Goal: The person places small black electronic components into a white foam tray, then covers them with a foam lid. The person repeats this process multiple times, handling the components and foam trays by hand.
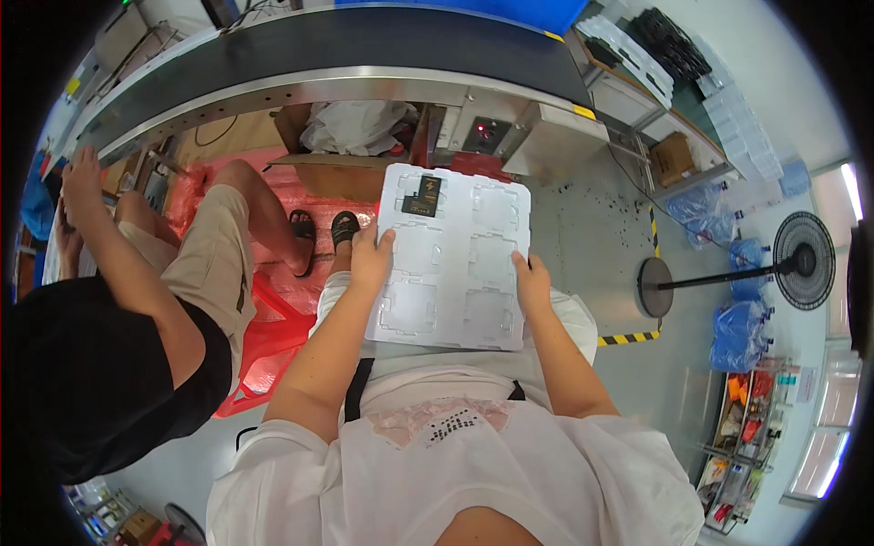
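Note:
A white plastic tray (454, 264) with several moulded compartments rests on my lap. One flat black piece with gold marks, which looks like a phone battery (422, 196), lies in its far left compartment; the other compartments hold nothing. My left hand (370, 258) grips the tray's left edge, thumb on top and fingers partly hidden beneath. On the opposite side my right hand (532, 278) holds the right edge in the same way, its thumb resting on the rim.
Ahead runs a black conveyor belt (364, 45) with a metal frame and a control box (488, 135). Under it stands a cardboard box (337, 175) with plastic bags. A co-worker (109, 364) sits close on my left. A floor fan (801, 259) and wrapped water bottles (739, 332) are at right.

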Motion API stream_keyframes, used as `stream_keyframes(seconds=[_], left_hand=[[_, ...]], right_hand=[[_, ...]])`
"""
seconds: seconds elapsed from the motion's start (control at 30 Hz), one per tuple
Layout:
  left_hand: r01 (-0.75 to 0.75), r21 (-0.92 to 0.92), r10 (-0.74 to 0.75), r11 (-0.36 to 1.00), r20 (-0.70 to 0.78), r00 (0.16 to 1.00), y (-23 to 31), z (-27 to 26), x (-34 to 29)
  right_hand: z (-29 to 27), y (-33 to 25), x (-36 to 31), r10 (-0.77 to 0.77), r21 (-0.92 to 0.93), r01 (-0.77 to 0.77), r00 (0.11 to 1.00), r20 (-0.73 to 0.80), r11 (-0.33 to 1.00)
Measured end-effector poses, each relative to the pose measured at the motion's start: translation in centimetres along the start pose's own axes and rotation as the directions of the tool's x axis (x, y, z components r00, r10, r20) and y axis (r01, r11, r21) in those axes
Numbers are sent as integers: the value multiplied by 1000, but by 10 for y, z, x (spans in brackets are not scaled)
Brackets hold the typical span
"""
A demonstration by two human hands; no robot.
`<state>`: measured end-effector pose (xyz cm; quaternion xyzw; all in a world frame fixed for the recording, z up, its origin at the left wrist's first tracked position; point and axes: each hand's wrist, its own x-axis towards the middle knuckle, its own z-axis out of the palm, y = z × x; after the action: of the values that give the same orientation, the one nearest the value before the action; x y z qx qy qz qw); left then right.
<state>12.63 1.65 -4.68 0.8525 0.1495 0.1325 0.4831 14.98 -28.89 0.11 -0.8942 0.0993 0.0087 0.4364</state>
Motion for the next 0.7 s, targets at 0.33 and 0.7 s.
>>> stream_keyframes(seconds=[0.33, 0.7], left_hand=[[-79, 197, 96, 977, -75, 993, 23, -17, -7], [28, 122, -26, 992, -15, 1000, 45, -1, -22]], right_hand=[[47, -94, 6, -592, -213, 570, 804, -54, 794], [131, -126, 111, -83, -313, 168, 959, 269, 935]])
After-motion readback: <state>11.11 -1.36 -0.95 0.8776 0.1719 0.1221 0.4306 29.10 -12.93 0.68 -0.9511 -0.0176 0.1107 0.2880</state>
